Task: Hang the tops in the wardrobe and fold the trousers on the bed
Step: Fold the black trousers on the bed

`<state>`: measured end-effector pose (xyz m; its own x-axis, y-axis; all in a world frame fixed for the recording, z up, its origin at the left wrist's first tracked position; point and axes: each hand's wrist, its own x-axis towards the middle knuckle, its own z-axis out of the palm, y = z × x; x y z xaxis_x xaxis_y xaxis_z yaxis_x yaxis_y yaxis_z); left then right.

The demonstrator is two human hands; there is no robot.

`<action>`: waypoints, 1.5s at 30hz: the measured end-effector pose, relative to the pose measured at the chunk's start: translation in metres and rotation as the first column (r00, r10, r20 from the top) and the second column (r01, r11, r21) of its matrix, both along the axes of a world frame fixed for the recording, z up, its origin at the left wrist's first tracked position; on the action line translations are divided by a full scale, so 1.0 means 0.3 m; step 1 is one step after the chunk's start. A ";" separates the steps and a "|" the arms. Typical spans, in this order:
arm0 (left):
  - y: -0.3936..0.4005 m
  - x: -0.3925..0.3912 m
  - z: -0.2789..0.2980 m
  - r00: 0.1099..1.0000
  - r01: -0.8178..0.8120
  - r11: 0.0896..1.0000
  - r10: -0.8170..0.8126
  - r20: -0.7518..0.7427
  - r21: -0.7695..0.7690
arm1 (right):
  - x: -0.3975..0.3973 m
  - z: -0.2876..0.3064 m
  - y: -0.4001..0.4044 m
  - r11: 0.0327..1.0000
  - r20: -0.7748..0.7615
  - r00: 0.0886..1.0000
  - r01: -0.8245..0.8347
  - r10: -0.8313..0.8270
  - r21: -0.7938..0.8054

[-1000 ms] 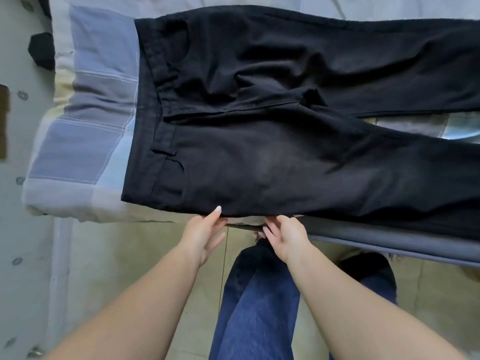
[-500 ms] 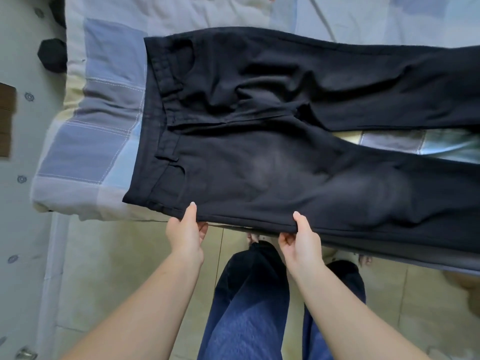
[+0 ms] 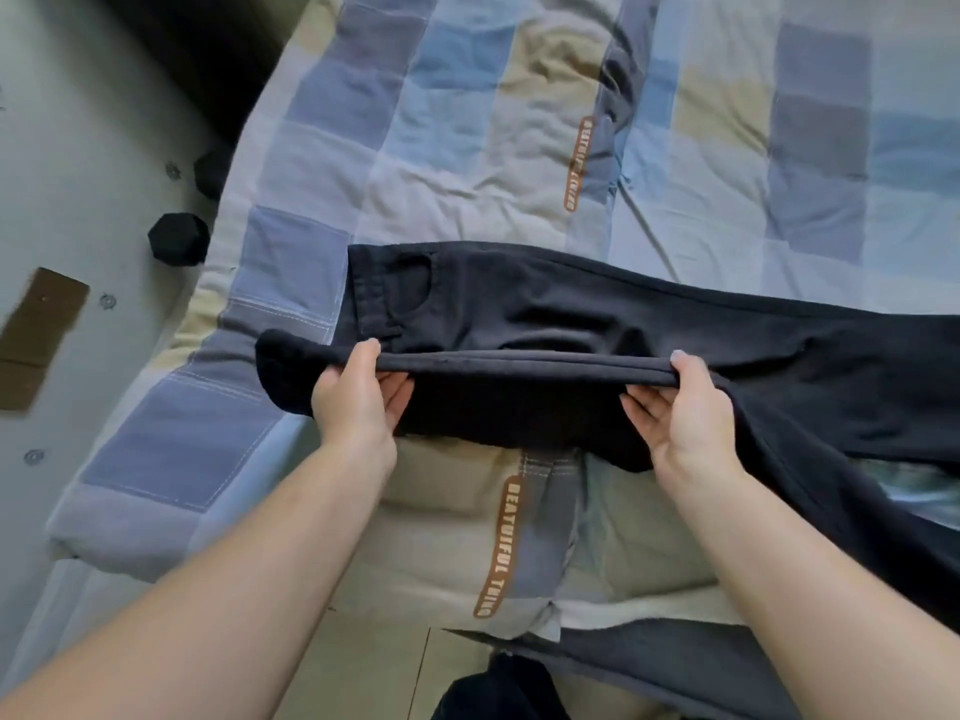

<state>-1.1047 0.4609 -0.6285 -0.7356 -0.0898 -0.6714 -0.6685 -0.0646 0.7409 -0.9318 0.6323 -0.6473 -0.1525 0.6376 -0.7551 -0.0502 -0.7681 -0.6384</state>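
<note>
Black trousers [image 3: 597, 314] lie across the bed [image 3: 467, 148], waistband to the left, legs running off to the right. Their near side edge is lifted off the quilt and held taut above the far half. My left hand [image 3: 358, 397] pinches that raised edge close to the waistband. My right hand [image 3: 685, 407] grips the same edge further right, near the crotch. The near leg hangs down from my right hand toward the lower right.
The bed carries a patchwork quilt in blue, grey and beige squares with orange lettered strips [image 3: 498, 543]. Dark round objects [image 3: 179, 239] sit on the pale floor left of the bed, beside a brown patch [image 3: 36, 330]. A dark grey cloth [image 3: 649, 667] drapes over the bed's near edge.
Both hands have taken hold of the trousers' near edge, lifted it and carried it away from me over the far half. The view has shifted forward over the bed.
</note>
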 end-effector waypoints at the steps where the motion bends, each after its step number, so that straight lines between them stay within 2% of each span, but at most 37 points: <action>1: 0.041 -0.047 -0.004 1.000 0.024 1.000 -0.024 -0.007 0.010 | -0.049 -0.003 0.047 1.000 -0.001 1.000 -0.007 0.007 0.024; 6: 0.209 -0.242 -0.070 0.988 0.156 0.988 -0.156 -0.023 0.010 | -0.236 -0.051 0.231 0.991 0.068 0.995 -0.078 0.071 0.108; 15: 0.412 -0.458 -0.267 0.948 0.311 0.948 -0.314 -0.049 -0.068 | -0.393 -0.252 0.416 0.976 0.196 0.968 -0.181 0.156 0.120; 19: 0.414 -0.479 -0.357 0.909 0.417 0.901 -0.412 0.063 -0.119 | -0.421 -0.347 0.429 0.901 0.152 0.894 -0.431 0.422 0.035; 21: 0.401 -0.475 -0.400 0.883 0.468 0.870 -0.453 0.123 -0.157 | -0.421 -0.372 0.417 0.862 0.124 0.856 -0.507 0.501 0.018; 23: 0.386 -0.455 -0.423 0.870 0.485 0.834 -0.492 0.041 -0.263 | -0.412 -0.372 0.406 0.832 0.128 0.832 -0.550 0.540 0.073; 25: 0.372 -0.425 -0.424 0.799 0.478 0.749 -0.587 -0.127 -0.459 | -0.386 -0.350 0.389 0.830 0.117 0.840 -0.541 0.529 0.136; 27: 0.382 -0.367 -0.402 0.683 0.502 0.664 -0.697 -0.218 -0.554 | -0.313 -0.310 0.380 0.833 0.105 0.852 -0.523 0.512 0.182; 30: 0.444 -0.217 -0.351 0.565 0.626 0.597 -0.791 -0.235 -0.502 | -0.127 -0.239 0.389 0.812 0.177 0.851 -0.524 0.494 0.256; 33: 0.527 0.014 -0.286 0.421 0.735 0.489 -0.872 -0.249 -0.469 | 0.115 -0.158 0.416 0.749 0.330 0.821 -0.565 0.466 0.345; 36: 0.573 0.272 -0.254 0.324 0.832 0.387 -0.920 -0.218 -0.398 | 0.365 -0.099 0.434 0.695 0.427 0.792 -0.599 0.437 0.399; 40: 0.623 0.625 -0.246 0.295 0.902 0.325 -0.945 -0.145 -0.285 | 0.745 -0.077 0.481 0.622 0.555 0.720 -0.670 0.416 0.404; 43: 0.664 0.859 -0.276 0.291 0.932 0.298 -0.955 -0.063 -0.207 | 1.032 -0.108 0.546 0.623 0.619 0.692 -0.680 0.371 0.386; 45: 0.696 1.014 -0.319 0.270 0.954 0.260 -0.961 0.050 -0.149 | 1.227 -0.158 0.581 0.648 0.644 0.677 -0.676 0.357 0.351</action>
